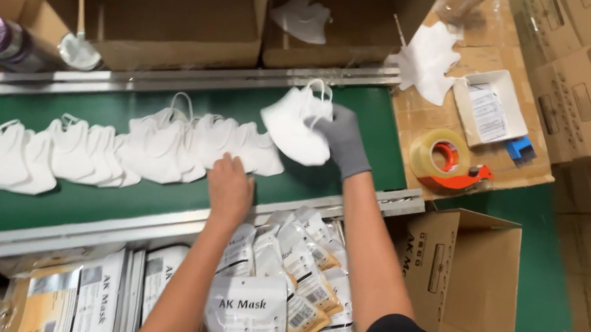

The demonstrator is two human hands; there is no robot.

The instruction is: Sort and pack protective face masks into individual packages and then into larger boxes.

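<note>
Packaged masks (pixel 268 295) below, left hand (pixel 229 189) lies flat on belt (pixel 111 201); gloved right hand (pixel 342 138) pinches a white mask (pixel 290 126).

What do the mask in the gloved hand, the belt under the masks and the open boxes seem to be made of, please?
The white mask held by the gloved right hand looks like soft matte non-woven fabric, creased along a fold. The green conveyor belt seems smooth rubber or plastic with a dull sheen. The open boxes look like plain brown corrugated cardboard.

Our gloved right hand (pixel 342 140) lifts a white mask (pixel 292 124) above the green belt (pixel 149 203); our bare left hand (pixel 230 186) rests on the mask row (pixel 118 151).
</note>
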